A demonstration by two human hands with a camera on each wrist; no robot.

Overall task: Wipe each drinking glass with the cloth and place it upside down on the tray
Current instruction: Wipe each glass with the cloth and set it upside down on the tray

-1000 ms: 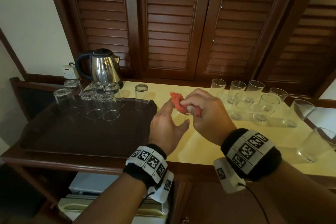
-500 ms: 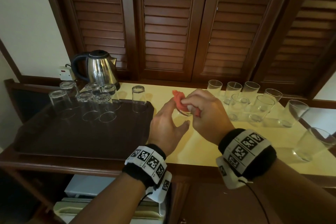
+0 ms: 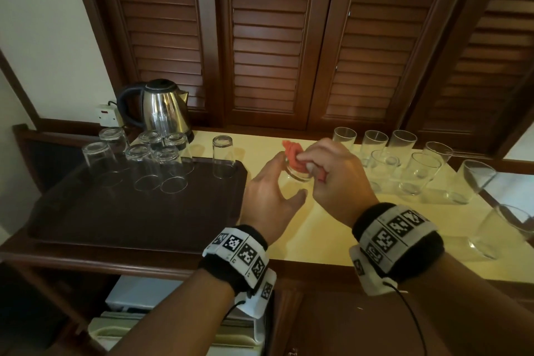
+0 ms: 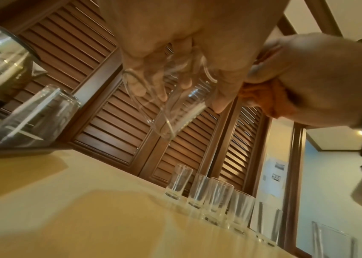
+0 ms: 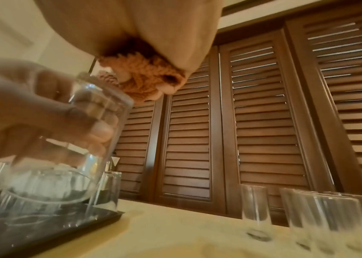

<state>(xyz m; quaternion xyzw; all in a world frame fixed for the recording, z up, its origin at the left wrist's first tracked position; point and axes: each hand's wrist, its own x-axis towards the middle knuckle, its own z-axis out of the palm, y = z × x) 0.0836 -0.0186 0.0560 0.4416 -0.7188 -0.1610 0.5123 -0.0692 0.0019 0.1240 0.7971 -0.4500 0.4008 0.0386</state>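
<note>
Left hand (image 3: 271, 199): wrapped round the held glass (image 3: 297, 172) above the tabletop, fingers curled about its wall, thumb on the near side; seen from the left wrist view, fingertips (image 4: 140, 90) showing through the clear wall.
Held glass: clear, tilted, lifted off the tabletop between both hands, just right of the tray; thick base lowest in the left wrist view.
Right hand (image 3: 336, 173): closed round the cloth (image 3: 293, 153), fingers bunched, pressing it against the top end of the held glass.
Cloth: orange-red, crumpled, mostly inside the right hand, one fold poking up past the knuckles; nubby weave plain in the right wrist view (image 5: 144, 78).
Tray (image 3: 121, 220): dark brown, rectangular, on the left part of the tabletop.
Upturned glasses (image 3: 150, 165): six, mouths down, at the far side of the tray; five clustered near the far left corner, one (image 3: 223, 156) alone by the far right corner.
Waiting glasses (image 3: 404, 165): upright, mouths up, grouped on the right of the tabletop, well apart from the tray.
Tabletop (image 3: 323, 234): pale yellow, wood-edged.
Kettle (image 3: 161, 108): steel, black handle, behind the tray's far edge.
Shutter doors (image 3: 268, 32): dark wooden slats, behind everything.
</note>
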